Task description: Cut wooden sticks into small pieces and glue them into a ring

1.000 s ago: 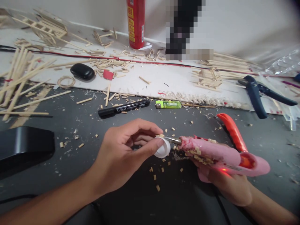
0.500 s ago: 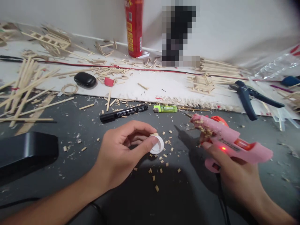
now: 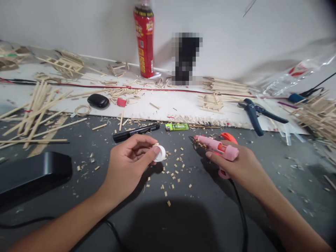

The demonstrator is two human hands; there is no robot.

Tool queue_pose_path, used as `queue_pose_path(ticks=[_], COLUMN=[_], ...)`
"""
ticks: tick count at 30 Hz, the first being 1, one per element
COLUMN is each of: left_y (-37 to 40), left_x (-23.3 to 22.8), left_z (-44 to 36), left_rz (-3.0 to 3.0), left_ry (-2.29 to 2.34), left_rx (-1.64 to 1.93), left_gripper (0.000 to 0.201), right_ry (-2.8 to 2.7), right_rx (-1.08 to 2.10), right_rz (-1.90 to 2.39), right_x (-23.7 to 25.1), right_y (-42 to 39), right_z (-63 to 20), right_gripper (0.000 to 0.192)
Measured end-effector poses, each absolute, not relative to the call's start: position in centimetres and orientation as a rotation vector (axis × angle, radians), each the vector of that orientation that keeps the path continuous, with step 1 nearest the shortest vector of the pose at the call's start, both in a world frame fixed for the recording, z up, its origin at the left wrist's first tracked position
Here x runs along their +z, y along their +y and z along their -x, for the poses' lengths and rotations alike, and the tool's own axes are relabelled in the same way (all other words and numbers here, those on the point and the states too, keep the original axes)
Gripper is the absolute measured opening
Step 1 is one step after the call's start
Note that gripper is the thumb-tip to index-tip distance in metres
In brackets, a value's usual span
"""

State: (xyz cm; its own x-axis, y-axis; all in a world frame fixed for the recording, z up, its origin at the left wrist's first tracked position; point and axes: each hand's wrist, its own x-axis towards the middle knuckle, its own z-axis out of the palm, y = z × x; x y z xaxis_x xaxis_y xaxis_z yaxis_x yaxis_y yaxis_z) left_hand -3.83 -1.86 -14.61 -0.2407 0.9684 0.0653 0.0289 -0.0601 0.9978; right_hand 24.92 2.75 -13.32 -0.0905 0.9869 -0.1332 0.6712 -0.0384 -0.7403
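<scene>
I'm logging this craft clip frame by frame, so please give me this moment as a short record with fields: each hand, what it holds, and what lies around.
left hand: pinches a small white cap between thumb and fingers, a bit of wood on its top edge
right hand: grips a pink glue gun, nozzle pointing left, apart from the cap
surface: dark table, strewn with small wood bits
behind the hands: black marker, green lighter
far right: blue pliers on a white board
far back: red can
left edge: wooden sticks
</scene>
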Motion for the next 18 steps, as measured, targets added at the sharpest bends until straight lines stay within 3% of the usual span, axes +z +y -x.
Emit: queue_pose_path(ticks=[2, 4, 7, 10, 13, 15, 18], left_y=[-1.9, -2.0, -1.9, -1.8, -1.7, -1.7, -1.7], left_x=[-14.6, -14.6, -14.5, -14.6, -14.8, -14.9, -14.9], left_z=[4.0, 4.1, 4.3, 4.3, 4.3, 4.3, 4.3], left_rz=[-1.103, -1.079, -1.080, -1.091, -1.089, -1.084, -1.084], left_ry=[1.367, 1.377, 1.375, 1.345, 1.324, 1.313, 1.291], left_rx=[1.419, 1.416, 1.428, 1.424, 1.424, 1.425, 1.425], left_gripper=[0.014, 0.018, 0.021, 0.025, 0.027, 0.027, 0.026], right_ry=[-1.881, -1.910, -1.985, -2.503, -2.680, -2.705, -2.734], right_rx=[0.732, 0.311, -0.133, 0.085, 0.200, 0.227, 0.265], right_rz=[1.761, 1.643, 1.294, 1.148, 1.406, 1.465, 1.549], right_x=[-12.6, -11.6, -10.2, -10.2, -11.8, -13.0, -14.1], right_y=[2.6, 2.0, 0.2, -0.8, 0.1, 1.3, 2.8], right_z=[-24.9, -24.5, -22.5, -19.3, -16.4, -15.2, -14.3], right_gripper=[0.036, 0.044, 0.027, 0.019, 0.015, 0.032, 0.036])
